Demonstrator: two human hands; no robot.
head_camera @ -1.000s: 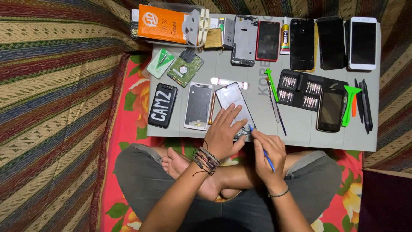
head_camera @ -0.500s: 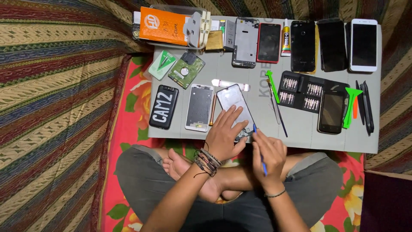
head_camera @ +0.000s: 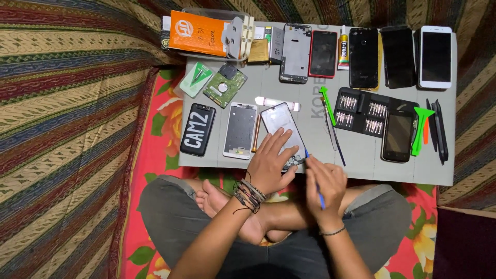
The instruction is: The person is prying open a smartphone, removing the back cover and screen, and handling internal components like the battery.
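We see the grey worktop filling the upper middle of the frame. At its lower centre lies an opened phone, our left hand pressing flat on it, grip apart. Our right hand pinches a blue tool at the phone's lower edge.

The person's left hand is lying flat, palm down, with its fingers spreading and pointing toward the far side. Its wrist is wearing a stack of dark corded bracelets, and the forearm is slanting in from the near left. The right hand is sitting just to the right of the left, curling into a loose fist, with a thin band circling its wrist. The bare feet are crossing beneath both forearms.
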